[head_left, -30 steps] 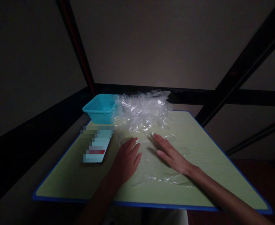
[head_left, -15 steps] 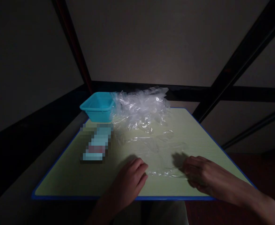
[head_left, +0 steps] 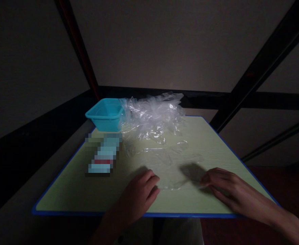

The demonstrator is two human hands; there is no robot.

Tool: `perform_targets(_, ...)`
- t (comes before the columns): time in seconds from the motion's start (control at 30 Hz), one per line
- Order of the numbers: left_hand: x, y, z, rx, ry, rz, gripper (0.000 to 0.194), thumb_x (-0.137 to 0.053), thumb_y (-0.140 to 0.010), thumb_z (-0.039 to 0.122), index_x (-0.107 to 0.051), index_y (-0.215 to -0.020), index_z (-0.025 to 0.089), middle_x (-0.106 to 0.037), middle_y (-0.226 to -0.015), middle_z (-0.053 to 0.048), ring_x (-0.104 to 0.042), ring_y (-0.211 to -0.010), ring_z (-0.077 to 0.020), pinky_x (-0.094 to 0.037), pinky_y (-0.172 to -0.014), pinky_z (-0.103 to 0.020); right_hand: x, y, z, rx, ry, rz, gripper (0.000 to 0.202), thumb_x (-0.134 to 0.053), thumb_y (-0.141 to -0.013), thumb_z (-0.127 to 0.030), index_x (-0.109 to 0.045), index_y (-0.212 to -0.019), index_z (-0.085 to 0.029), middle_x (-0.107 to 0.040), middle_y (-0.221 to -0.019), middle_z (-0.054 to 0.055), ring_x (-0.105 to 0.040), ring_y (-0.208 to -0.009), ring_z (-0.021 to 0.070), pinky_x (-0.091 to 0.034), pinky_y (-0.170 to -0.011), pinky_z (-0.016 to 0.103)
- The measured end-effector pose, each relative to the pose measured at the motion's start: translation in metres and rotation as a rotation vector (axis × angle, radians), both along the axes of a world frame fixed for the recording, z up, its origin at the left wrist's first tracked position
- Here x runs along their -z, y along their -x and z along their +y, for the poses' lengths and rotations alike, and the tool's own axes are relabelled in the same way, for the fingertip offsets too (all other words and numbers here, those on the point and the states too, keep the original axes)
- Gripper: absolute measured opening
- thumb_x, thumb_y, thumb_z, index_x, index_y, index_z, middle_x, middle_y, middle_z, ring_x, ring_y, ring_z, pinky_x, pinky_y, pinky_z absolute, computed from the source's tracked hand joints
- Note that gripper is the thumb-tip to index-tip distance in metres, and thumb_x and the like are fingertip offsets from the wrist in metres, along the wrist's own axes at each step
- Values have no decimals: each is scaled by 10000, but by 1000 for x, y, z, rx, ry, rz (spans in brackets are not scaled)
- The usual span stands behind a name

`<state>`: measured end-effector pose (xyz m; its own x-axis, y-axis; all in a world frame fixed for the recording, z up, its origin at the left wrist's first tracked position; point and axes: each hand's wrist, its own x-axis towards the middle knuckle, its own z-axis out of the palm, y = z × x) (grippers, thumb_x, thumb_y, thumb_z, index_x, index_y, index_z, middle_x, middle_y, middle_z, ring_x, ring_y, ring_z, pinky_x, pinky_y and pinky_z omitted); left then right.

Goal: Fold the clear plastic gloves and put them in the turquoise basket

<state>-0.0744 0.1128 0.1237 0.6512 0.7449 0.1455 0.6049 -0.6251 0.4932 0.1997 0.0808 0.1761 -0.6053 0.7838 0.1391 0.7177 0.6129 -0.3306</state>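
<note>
Clear plastic glove (head_left: 171, 173) lies on the worktop (head_left: 67, 194), its near edge seemingly pinched by the right hand (head_left: 223, 187); the left hand (head_left: 141, 190) hides its grip. Smoothing seems underway, calling for gentle tension.

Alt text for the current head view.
Left hand and right hand at the near edge of a flat clear plastic piece on a pale, blue-edged table. Beyond: a crumpled clear plastic heap beside a turquoise basin; a pixelated object lies left.
</note>
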Motion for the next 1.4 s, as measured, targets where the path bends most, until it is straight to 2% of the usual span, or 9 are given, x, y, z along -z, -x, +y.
perform_targets(0.2, -10, -27, -6, 110, 33, 34, 153, -560, -840, 170, -583, -991, 185, -576, -986, -34, -538, -940, -186, -472, -811, -310, -6, 8, 7, -66, 37, 48, 241, -398, -885, -154, -632, -884, -210, -662, -803, 61, -620, -756, 190, -501, -663, 348)
perform_targets(0.3, -10, -43, -9, 127, 41, 45, 128, -574, -839, 223, -586, -959, 181, -575, -976, -33, -542, -940, -190, -476, -822, -318, -1, 6, 6, -60, 59, 40, 256, -393, -899, -170, -637, -832, -208, -652, -781, 63, -613, -720, 185, -494, -639, 346)
perform_targets(0.43, -10, -59, -12, 141, 47, 52, 115, -554, -845, 226, -589, -935, 164, -580, -967, -37, -550, -938, -187, -471, -858, -323, 8, -1, 1, -19, 100, 53, 228, -407, -913, -201, -629, -862, -208, -655, -820, 61, -615, -780, 186, -500, -653, 339)
perform_targets(0.67, -10, -72, -10, 123, 31, 82, 141, -559, -816, 215, -575, -944, 155, -595, -942, -45, -560, -940, -222, -471, -861, -388, 14, -5, -2, 27, 130, 109, 204, -427, -911, -222, -631, -895, -214, -665, -842, 58, -627, -810, 182, -516, -682, 333)
perform_targets(1.0, -8, -64, -12, 65, 60, 28, 77, -566, -809, 158, -616, -862, 182, -604, -887, -21, -577, -876, -190, -484, -805, -339, 13, -7, 1, 97, 82, 142, 167, -489, -881, -250, -645, -940, -238, -686, -855, 37, -648, -807, 174, -539, -690, 307)
perform_targets(1.13, -6, -56, -14, 17, 110, 38, 84, -600, -799, 157, -612, -877, 184, -598, -938, -24, -566, -914, -200, -478, -817, -354, 8, -2, 10, 77, 48, 127, 208, -466, -890, -253, -650, -985, -238, -694, -877, 43, -653, -822, 184, -544, -709, 326)
perform_targets(1.4, -4, -40, -18, -31, 96, 15, 47, -624, -784, 140, -632, -817, 172, -590, -931, -32, -542, -936, -204, -468, -832, -350, 1, 5, 30, 49, 49, 66, 267, -445, -903, -264, -613, -1106, -221, -687, -983, 62, -643, -894, 201, -530, -755, 355)
